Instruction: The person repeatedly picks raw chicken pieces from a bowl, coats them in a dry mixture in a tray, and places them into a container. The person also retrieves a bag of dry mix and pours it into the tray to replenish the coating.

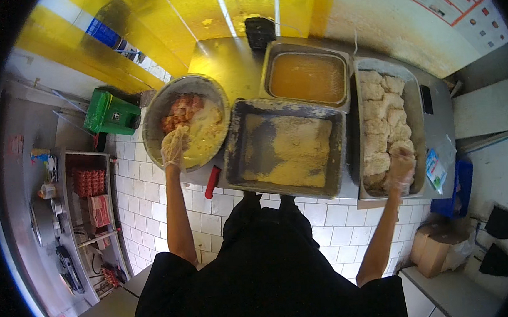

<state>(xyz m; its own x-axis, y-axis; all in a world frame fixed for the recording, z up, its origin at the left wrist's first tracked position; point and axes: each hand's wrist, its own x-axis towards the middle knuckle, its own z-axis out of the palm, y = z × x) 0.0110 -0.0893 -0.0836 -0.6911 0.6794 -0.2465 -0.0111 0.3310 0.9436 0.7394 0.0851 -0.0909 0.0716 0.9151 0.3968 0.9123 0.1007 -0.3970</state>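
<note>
My left hand, in a clear plastic glove, is over the near left side of a round metal bowl holding flour and reddish raw meat pieces. Its fingers point down, and whether they hold anything cannot be told. My right hand, also gloved, reaches into the near end of a long metal pan with rows of floured pieces; its fingertips touch or hover at the pieces, and its grip is unclear. Between the hands stands a deep metal tray with breading flour.
Behind the tray is a pan of orange-brown liquid. A red handle juts from the near edge of the metal table. A phone-like black object and a plastic packet lie at right. A green bin stands at left.
</note>
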